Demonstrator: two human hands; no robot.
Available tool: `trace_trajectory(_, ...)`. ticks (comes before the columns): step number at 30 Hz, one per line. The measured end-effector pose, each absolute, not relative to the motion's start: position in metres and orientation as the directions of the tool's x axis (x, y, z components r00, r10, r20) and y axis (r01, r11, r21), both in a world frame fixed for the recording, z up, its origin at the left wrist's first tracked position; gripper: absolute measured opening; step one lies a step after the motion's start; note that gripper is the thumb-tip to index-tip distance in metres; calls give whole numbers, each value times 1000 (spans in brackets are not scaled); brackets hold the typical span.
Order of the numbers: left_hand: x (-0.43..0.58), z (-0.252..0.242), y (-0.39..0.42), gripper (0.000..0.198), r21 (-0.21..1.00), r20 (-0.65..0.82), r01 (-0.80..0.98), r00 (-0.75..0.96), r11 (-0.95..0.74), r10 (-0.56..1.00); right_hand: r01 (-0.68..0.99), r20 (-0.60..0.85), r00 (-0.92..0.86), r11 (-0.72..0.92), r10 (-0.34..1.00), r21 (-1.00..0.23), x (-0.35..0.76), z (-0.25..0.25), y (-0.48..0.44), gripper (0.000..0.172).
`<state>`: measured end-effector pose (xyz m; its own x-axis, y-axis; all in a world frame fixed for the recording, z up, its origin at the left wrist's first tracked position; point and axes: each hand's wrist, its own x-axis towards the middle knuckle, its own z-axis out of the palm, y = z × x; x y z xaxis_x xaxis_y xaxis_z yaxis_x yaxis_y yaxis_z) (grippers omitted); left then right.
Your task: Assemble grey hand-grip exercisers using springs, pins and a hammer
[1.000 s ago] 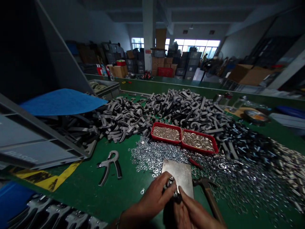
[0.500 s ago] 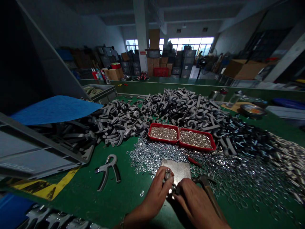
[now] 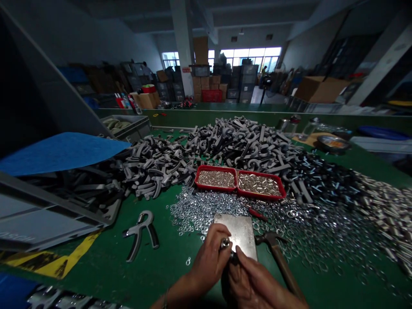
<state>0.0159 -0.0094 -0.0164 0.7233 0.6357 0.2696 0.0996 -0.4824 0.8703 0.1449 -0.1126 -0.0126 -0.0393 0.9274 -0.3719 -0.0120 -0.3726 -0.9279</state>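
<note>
My left hand (image 3: 209,257) and my right hand (image 3: 254,281) meet low in the middle, just in front of a grey metal plate (image 3: 238,229) on the green table (image 3: 154,266). Both pinch one small shiny metal part (image 3: 225,244) with a dark piece under it. A hammer (image 3: 280,259) lies right of the plate, its wooden handle running beside my right hand. Silver washers (image 3: 199,210) are scattered around the plate.
Two red trays (image 3: 240,182) of small metal bits sit behind the plate. A big heap of grey handle pieces (image 3: 225,146) fills the back. One finished hand gripper (image 3: 140,231) lies to the left. A grey crate (image 3: 48,206) with blue sheet stands far left.
The view has drifted a little, so everything sits slightly lower left. My hands stay together on the small part, with fingers shifting around it.
</note>
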Motion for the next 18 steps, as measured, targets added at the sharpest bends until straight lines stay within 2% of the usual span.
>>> trace_trajectory(2,12,-17,-7,10,851,267,84,780,-518,566,-11,-428,-132,-433,894,-901,144,-12,-111,75)
trace_trajectory(3,12,-17,-7,11,858,252,95,779,-506,574,58,-400,-80,-396,913,-916,145,-12,-111,72)
trace_trajectory(6,15,-17,-9,16,909,178,174,659,-378,730,414,-139,201,-213,970,-885,151,-12,-111,59)
trace_trajectory(8,20,-15,-12,17,930,164,174,592,-324,789,532,-3,262,-147,965,-834,151,-13,-112,56)
trace_trajectory(9,23,-15,-12,17,930,185,154,590,-335,786,473,-24,245,-141,969,-870,149,-13,-112,56)
trace_trajectory(11,25,-14,-11,17,909,249,113,623,-401,741,180,-164,141,-188,976,-966,142,-13,-111,58)
trace_trajectory(13,24,-15,-6,17,886,251,142,653,-441,714,-141,-306,-14,-305,952,-942,136,-15,-108,64)
trace_trajectory(14,23,-17,-4,19,885,217,183,652,-429,727,-239,-361,-94,-373,928,-897,134,-16,-106,67)
trace_trajectory(16,22,-21,0,23,899,123,259,625,-354,771,-274,-420,-195,-460,887,-845,135,-20,-103,72)
trace_trajectory(18,21,-26,1,25,921,49,284,597,-268,801,-143,-422,-143,-440,895,-886,141,-24,-102,68)
